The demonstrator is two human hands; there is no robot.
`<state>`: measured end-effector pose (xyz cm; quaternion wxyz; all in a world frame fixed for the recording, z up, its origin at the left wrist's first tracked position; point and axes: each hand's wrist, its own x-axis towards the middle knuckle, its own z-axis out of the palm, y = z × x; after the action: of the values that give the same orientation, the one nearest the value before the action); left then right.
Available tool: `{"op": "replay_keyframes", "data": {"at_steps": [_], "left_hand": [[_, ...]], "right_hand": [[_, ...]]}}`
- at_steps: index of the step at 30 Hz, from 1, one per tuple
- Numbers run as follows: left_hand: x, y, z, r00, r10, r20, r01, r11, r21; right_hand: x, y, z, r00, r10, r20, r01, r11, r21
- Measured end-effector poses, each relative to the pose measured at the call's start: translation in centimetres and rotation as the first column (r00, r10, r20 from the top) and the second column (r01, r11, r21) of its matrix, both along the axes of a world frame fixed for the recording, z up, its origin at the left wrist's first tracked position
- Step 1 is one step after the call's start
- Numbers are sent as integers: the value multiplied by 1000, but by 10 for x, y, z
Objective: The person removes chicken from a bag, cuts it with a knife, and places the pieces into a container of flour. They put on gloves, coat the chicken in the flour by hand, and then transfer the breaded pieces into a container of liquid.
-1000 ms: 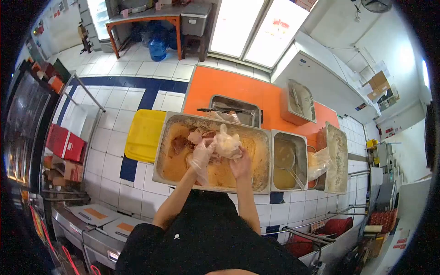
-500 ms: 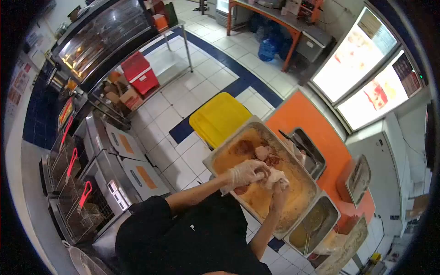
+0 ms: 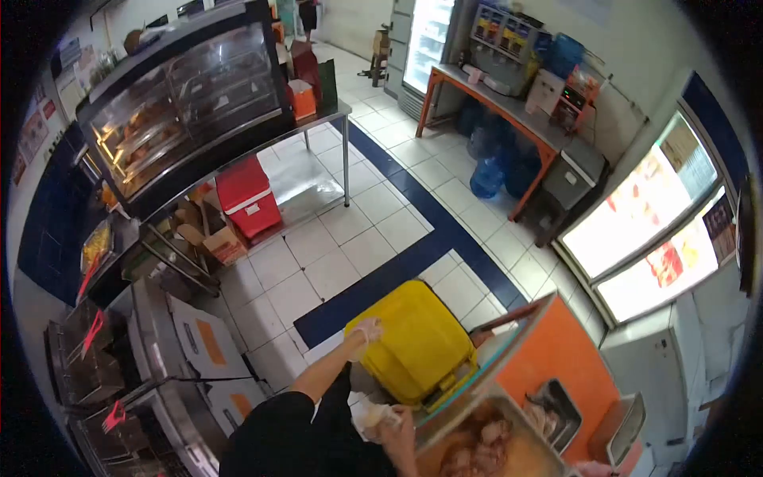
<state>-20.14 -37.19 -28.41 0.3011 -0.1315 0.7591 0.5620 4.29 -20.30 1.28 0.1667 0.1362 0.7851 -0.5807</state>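
Note:
My left hand [image 3: 366, 330], in a clear glove, is closed at the left edge of the yellow bin lid [image 3: 417, 338]. Nearer my body, my right hand [image 3: 396, 429] grips a crumpled white item [image 3: 369, 415], whose material I cannot make out. Just right of that hand is a large metal tray [image 3: 509, 397] with orange-brown contents and coated pieces [image 3: 477, 453], cut off by the lower frame edge.
An orange table [image 3: 564, 350] bears a small metal tray [image 3: 560, 409] of pale pieces and another metal container [image 3: 628, 429]. Fryers [image 3: 139, 334] stand left. Beyond are a red cooler [image 3: 248, 199], a glass display case [image 3: 191, 95] and blue water bottles [image 3: 487, 176].
The view has shifted left and up. My left hand has left the large tray for the yellow lid, which looks raised. My right hand has moved off the tray with the white item.

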Motion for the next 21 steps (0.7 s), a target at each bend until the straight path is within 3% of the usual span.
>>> {"op": "replay_keyframes", "data": {"at_steps": [2,3,4,5,6,9,11,14,15,17,19,20,21], "left_hand": [[-6,-15,-136,968,167,-186,-89,927,365],[-16,-16,-134,971,169,-168,-97,925,368],[-30,-7,-118,995,-31,-92,35,998,47],[-44,2,-106,977,-212,34,213,942,-258],[-53,5,-103,973,-230,33,231,942,-245],[-64,11,-92,970,-212,118,238,926,-292],[-71,7,-62,940,-43,339,17,997,77],[-82,26,-114,928,-16,372,-23,995,99],[-81,29,-87,930,-3,368,-36,994,101],[-64,34,-20,973,-232,6,232,970,-75],[-43,48,59,971,-205,-122,206,979,-8],[-34,63,91,952,-285,-110,287,958,4],[-18,76,155,959,-278,-58,279,960,9]], "right_hand": [[-34,-42,-15,994,-20,104,35,990,-137],[-42,-55,-22,977,-5,213,35,990,-138],[-38,-58,-57,974,-20,227,51,990,-131],[-24,-55,-111,990,-54,128,62,996,-59],[-23,-53,-146,997,-73,19,73,997,17],[-35,-52,-134,968,-116,223,115,993,19],[-47,-55,-127,954,-109,280,108,994,18],[-62,-61,-131,949,-69,306,71,997,4],[-65,-65,-133,951,-44,308,48,999,-8],[-70,-79,-140,951,24,307,-6,998,-58],[-67,-99,-148,953,116,281,-88,990,-112],[-64,-97,-153,947,161,280,-130,983,-128],[-60,-99,-157,939,209,274,-174,974,-145]]}}
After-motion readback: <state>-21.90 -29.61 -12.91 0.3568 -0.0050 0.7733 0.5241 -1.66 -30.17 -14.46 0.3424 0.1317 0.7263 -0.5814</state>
